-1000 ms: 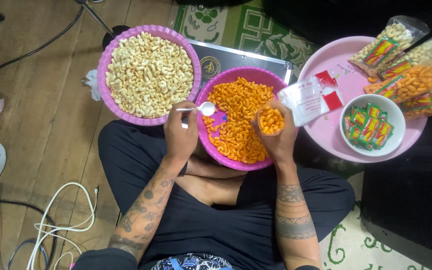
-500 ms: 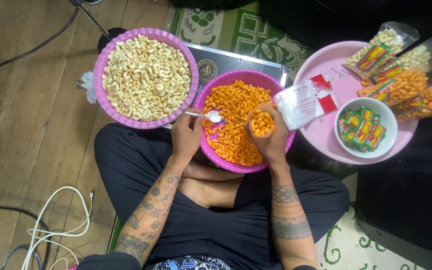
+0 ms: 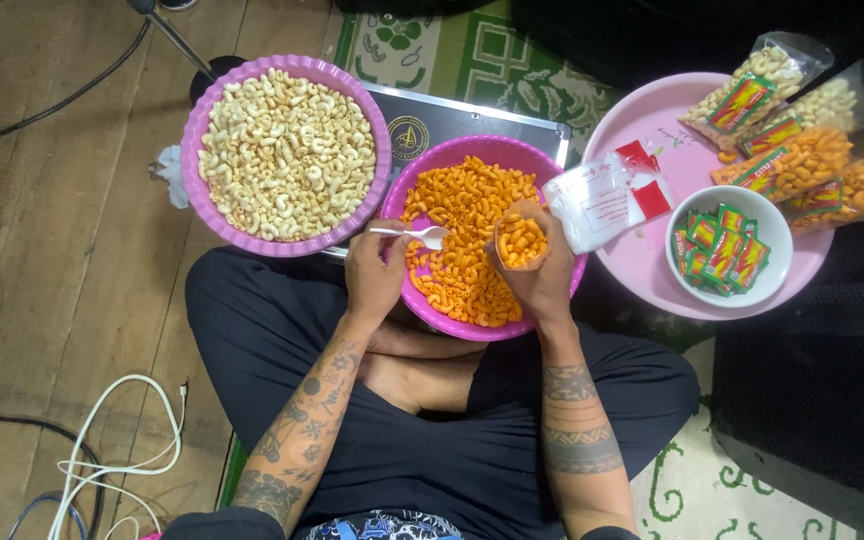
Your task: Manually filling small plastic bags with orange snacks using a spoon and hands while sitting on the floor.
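My left hand [image 3: 372, 272] grips a white plastic spoon [image 3: 414, 233] whose bowl hovers over orange curled snacks in a purple bowl [image 3: 422, 166] on my lap. My right hand [image 3: 542, 268] holds a small clear bag [image 3: 520, 238] partly filled with the same orange snacks, its mouth facing up over the bowl's right side. A larger purple bowl of pale curled snacks [image 3: 286, 150] sits to the left, touching the orange bowl's rim.
A pink tray [image 3: 652, 260] at right carries filled snack bags [image 3: 792, 160], a white bowl of small green sachets [image 3: 720, 248] and a stack of empty bags [image 3: 607, 195]. A dark case [image 3: 452, 118] lies under the bowls. White cables [image 3: 122, 440] run across the wooden floor.
The spoon has swung from the bowl's left edge toward the bag. The view has shifted slightly; the right hand keeps the bag in place.
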